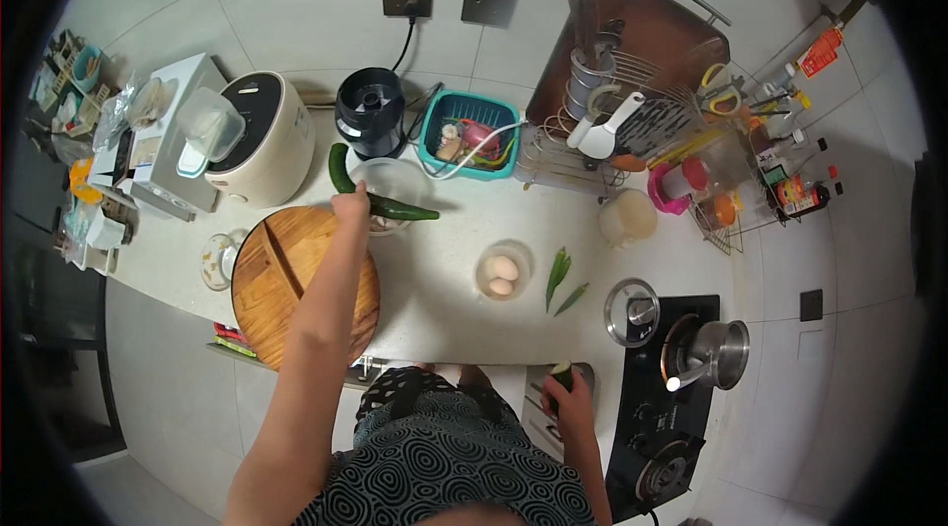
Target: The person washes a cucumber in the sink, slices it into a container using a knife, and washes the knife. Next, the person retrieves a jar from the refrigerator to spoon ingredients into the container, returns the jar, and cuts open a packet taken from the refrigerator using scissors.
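My left hand [350,203] reaches across the counter and is closed around a long, dark green cucumber [404,210]. It seems to be one curved piece, but my fingers cover its middle, so I cannot tell for sure. Beneath it stands a clear plastic bowl [392,174] with some pale pieces inside. Low at the right, my right hand [572,401] grips a cut cucumber piece [563,375], its pale cut end facing up. A round wooden board [259,289] lies under my left forearm, overhanging the counter's front edge.
Two eggs [503,268] sit in a clear bowl, left of several green pods [557,274]. A black appliance base [370,107], a teal basket [468,98] and a rice cooker [296,148] line the back. At right, a steel pot [729,355] stands on the gas hob [629,393].
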{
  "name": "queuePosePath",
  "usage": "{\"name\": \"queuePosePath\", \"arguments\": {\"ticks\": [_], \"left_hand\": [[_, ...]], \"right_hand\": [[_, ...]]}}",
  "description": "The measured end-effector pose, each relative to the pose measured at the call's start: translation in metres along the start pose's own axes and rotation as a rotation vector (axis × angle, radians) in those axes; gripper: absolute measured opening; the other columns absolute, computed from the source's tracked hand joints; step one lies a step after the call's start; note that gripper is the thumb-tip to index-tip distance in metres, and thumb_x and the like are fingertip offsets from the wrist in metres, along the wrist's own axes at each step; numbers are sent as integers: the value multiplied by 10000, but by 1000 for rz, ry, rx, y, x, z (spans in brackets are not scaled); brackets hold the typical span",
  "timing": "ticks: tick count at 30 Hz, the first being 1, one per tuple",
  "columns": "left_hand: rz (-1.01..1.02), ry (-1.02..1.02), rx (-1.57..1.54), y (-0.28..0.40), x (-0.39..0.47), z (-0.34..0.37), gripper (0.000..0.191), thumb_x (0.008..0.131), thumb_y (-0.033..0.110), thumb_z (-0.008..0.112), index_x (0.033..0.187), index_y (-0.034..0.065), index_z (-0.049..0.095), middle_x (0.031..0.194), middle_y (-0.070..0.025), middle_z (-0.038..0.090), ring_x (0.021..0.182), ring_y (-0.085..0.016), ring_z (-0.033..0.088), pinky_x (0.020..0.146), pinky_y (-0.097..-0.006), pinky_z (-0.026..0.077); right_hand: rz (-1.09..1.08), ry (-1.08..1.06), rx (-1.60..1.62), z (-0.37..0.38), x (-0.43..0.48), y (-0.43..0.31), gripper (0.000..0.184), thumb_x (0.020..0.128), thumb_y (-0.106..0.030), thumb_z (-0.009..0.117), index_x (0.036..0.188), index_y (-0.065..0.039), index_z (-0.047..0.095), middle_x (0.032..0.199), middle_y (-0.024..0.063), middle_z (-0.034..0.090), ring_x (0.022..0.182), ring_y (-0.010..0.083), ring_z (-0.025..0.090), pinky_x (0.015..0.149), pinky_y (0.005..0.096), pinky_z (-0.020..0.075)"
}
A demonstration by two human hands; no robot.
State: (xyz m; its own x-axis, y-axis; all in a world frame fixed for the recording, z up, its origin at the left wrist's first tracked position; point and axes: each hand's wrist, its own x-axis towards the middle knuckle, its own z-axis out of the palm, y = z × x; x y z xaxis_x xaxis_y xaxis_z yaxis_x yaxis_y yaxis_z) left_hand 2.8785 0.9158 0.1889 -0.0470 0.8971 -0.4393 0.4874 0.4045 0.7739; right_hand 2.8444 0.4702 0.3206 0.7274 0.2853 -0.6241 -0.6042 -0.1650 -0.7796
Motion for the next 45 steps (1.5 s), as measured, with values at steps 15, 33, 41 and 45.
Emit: {"name": "queuePosePath", "arguments": {"ticks": [15, 33, 41, 45], "left_hand": [[829, -839, 169, 10, -175, -13, 469, 669, 153, 657, 1096, 82, 475, 1146, -107, 451, 1040, -249, 436, 858, -351, 365], [605, -1184, -273, 51, -287, -45, 480, 700, 35, 636, 1132, 26, 427, 958, -77, 530, 857, -148, 531, 718, -254, 453], [628, -1040, -352, 58, -277, -47, 440, 701, -27, 613, 1099, 25, 433, 968, -65, 530, 881, -147, 523, 743, -274, 459], [461, -1049, -478, 64, -275, -53, 450, 672, -30, 647, 1071, 45, 453, 929, -24, 531, 857, -110, 516, 730, -241, 446]], "right_hand": [[-525, -322, 144, 28, 52, -99, 445, 655, 119, 536, 1074, -18, 476, 1082, 60, 507, 943, 115, 495, 808, 232, 390], [-870, -144, -668, -25, 84, -226, 185, 757, -126, 572, 927, -57, 596, 850, 30, 596, 783, 88, 531, 678, 227, 422], [-1511, 668, -1003, -88, 164, -368, 169, 687, -87, 574, 853, -58, 569, 840, 105, 554, 814, 264, 528, 703, 348, 421], [-1251, 649, -1086, -88, 179, -406, 184, 676, -87, 579, 858, -62, 567, 909, 104, 536, 895, 286, 495, 764, 373, 396]]}}
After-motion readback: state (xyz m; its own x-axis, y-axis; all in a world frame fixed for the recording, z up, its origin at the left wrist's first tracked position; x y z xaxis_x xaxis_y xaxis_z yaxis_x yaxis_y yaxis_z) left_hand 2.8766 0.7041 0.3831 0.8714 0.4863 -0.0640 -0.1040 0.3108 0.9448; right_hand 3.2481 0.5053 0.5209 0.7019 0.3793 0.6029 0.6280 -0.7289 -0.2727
